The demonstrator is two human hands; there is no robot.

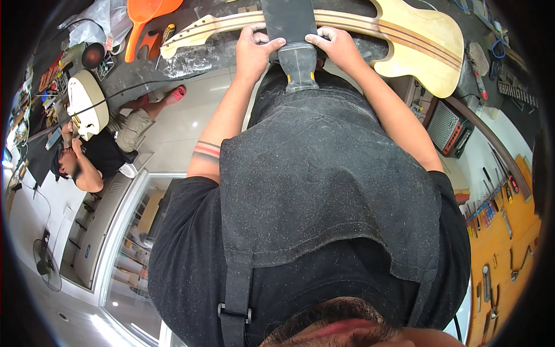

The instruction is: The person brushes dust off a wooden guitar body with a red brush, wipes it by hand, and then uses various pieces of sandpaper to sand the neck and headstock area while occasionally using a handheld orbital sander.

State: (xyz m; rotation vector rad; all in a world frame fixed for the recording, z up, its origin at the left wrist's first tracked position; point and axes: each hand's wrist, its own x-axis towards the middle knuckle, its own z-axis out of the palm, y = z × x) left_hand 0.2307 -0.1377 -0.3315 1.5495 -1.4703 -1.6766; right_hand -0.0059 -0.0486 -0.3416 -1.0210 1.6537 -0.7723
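A flat dark sheet (pixel 290 22), perhaps sandpaper, lies across the neck (pixel 347 23) of a pale wooden guitar body (pixel 430 37) with darker stripes. My left hand (pixel 254 51) pinches the sheet's near left corner, its thumb pointing inward and its fingers curled. Closed in the same way, my right hand (pixel 336 47) grips the near right corner. Both hands are just in front of the neck. Below the sheet hangs a worn grey piece (pixel 299 66) with small orange tabs, against my dusty dark apron (pixel 324 156). The neck's middle is hidden under the sheet.
The dusty dark bench (pixel 196 58) carries an orange dustpan (pixel 141 20), a yellow-black tool (pixel 168 32) and a clear plastic bag (pixel 95 23). At left another person (pixel 110 139) handles a cream guitar body (pixel 87 104). An amplifier (pixel 448 127) and a tool board (pixel 506 243) stand at right.
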